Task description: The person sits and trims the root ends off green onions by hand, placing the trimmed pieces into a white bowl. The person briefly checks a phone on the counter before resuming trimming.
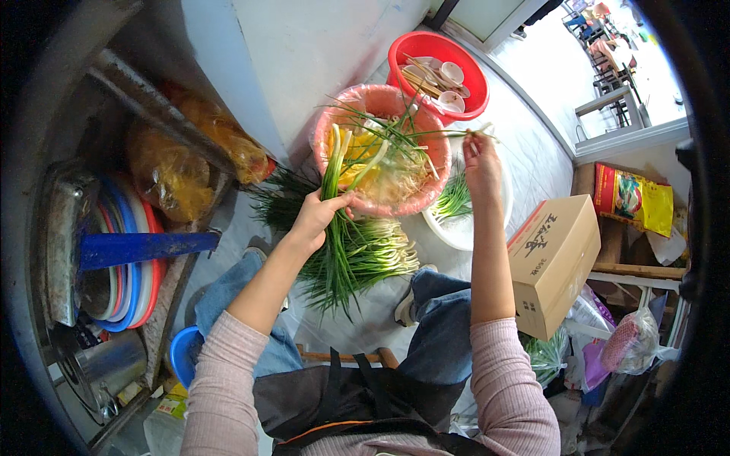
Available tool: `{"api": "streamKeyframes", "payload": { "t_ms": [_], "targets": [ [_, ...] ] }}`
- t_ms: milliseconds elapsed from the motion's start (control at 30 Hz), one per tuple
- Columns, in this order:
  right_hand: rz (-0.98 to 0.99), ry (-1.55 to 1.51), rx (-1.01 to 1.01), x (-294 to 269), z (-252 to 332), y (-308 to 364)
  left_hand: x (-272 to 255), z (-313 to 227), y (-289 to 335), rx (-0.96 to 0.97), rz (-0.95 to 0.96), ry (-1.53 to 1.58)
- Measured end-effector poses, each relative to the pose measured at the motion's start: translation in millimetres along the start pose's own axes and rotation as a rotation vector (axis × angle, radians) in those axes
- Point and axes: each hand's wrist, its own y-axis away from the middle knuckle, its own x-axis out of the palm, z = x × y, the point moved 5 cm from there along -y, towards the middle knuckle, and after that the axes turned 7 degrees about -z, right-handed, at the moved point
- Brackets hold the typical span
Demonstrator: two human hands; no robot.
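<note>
and down on the smooth, pale grey floor [536,156], a round red plastic basin [473,68] sits furthest back, a round pink plastic basin [388,207] before it, a white round tub [460,232] right, long green, pale-stemmed scallions [365,254] heaped nearest!

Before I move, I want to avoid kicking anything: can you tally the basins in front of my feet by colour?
Red basin: 1
Pink basin: 1
White basin: 1
Total: 3
</note>
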Motion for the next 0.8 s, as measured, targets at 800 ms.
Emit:
{"api": "streamKeyframes", "payload": {
  "t_ms": [800],
  "targets": [
    [0.527,0.639,0.393,39,-98,92,15,9,3,-0.17,0.046,0.173]
  ]
}}
